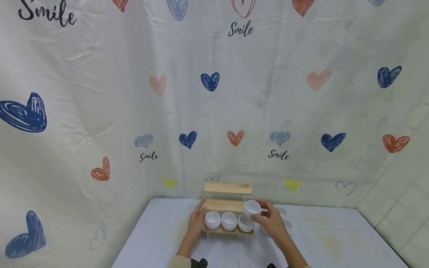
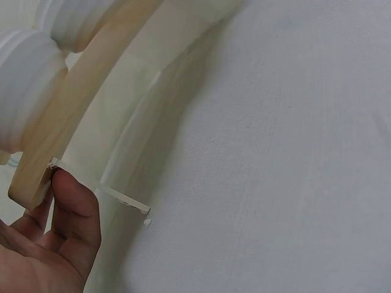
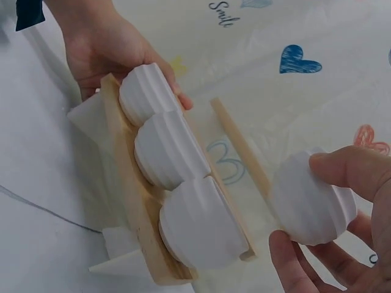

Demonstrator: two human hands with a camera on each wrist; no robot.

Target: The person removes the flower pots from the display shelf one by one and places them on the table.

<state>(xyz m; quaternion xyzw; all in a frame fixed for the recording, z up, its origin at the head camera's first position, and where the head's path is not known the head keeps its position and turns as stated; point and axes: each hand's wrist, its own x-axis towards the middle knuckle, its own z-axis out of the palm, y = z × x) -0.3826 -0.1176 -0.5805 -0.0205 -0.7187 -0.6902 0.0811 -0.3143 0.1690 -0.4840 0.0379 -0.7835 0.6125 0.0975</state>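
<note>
right hand (image 1: 273, 222) pinching ribbed white cup (image 3: 310, 198): hold it level. left hand (image 1: 196, 221) pinching tiered wooden rack (image 1: 223, 205): brace its end.

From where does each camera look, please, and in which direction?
Head: on the head, facing forward and down at the tiered pale wooden rack; left fingers and right fingers show.
Left wrist: on that wrist, facing the rack's end and flat white tabletop; left fingers show.
Right wrist: on that wrist, facing three round ribbed white cups; left and right fingers show.
Head and right wrist share these cups.
</note>
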